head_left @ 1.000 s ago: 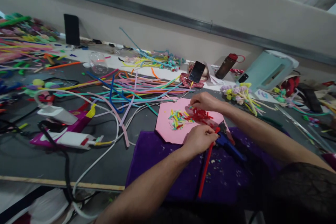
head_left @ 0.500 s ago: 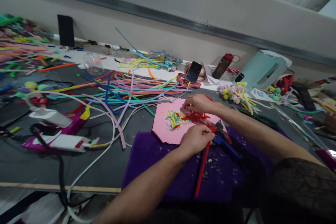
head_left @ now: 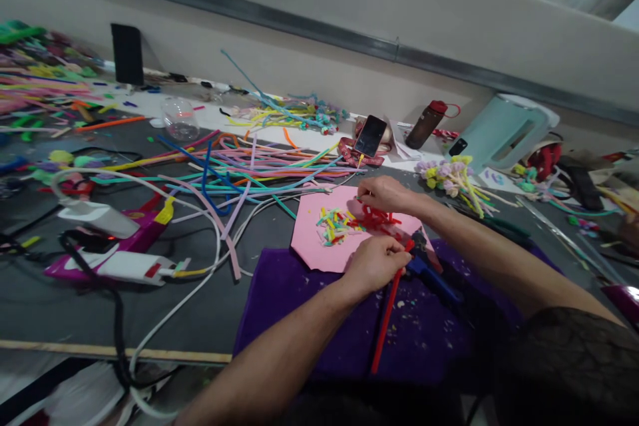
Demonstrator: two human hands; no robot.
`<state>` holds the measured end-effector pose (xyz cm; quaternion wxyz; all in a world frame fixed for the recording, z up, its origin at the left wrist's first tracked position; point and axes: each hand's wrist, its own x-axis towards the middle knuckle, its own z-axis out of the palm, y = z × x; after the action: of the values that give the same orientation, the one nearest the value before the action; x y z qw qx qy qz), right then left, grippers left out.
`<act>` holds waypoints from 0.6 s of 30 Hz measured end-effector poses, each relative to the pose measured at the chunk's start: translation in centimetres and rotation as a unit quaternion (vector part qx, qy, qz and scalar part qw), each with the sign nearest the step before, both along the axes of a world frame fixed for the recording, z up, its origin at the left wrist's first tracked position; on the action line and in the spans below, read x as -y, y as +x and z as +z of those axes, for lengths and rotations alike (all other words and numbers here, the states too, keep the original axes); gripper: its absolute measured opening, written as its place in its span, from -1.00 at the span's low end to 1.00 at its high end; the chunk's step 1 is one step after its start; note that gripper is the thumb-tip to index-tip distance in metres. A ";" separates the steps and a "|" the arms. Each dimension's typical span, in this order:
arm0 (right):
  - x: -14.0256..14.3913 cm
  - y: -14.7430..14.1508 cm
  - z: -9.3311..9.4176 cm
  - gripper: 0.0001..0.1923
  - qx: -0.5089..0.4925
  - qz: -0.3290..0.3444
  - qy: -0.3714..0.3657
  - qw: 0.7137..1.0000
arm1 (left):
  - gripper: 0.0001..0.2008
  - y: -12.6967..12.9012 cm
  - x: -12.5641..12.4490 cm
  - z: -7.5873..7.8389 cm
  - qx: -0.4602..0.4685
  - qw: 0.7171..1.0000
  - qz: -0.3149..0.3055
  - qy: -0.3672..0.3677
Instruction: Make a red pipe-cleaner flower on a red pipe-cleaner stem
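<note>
My left hand (head_left: 377,263) is closed on a long red pipe cleaner (head_left: 385,323), pinched near its upper end, the rest hanging down over a purple cloth (head_left: 319,333). Over a heap of short red pipe cleaner pieces (head_left: 377,218), my right hand (head_left: 382,193) has its fingers pressed together. What sits between those fingertips is too small to make out. Both hands are at a pink sheet (head_left: 309,249), where a pile of short yellow, teal, pink and red pieces (head_left: 337,226) also lies. A blue-handled tool (head_left: 434,279) rests just right of my left hand, partly in shadow.
Long coloured pipe cleaners (head_left: 269,163) spread across the table behind. To the left, a purple-and-white power strip (head_left: 120,249) has looping cables. A phone (head_left: 370,136), a dark bottle (head_left: 426,125), pipe cleaner flowers (head_left: 449,180) and a pale green container (head_left: 504,130) stand farther back.
My right hand has shifted slightly to the right over the red pieces. My left hand stays almost still with the red pipe cleaner.
</note>
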<state>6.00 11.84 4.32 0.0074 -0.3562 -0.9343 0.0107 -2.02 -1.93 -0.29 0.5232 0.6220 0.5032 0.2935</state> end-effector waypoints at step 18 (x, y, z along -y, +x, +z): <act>2.8 -0.5 1.2 -0.75 -0.113 0.076 -0.181 0.974 | -0.72 0.2 0.0 -0.2 0.006 1.000 -0.016 0.003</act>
<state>5.52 9.06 5.49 0.0474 -0.2764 -0.9343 0.2200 -1.83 -1.91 -0.49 0.5292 0.6297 0.4894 0.2898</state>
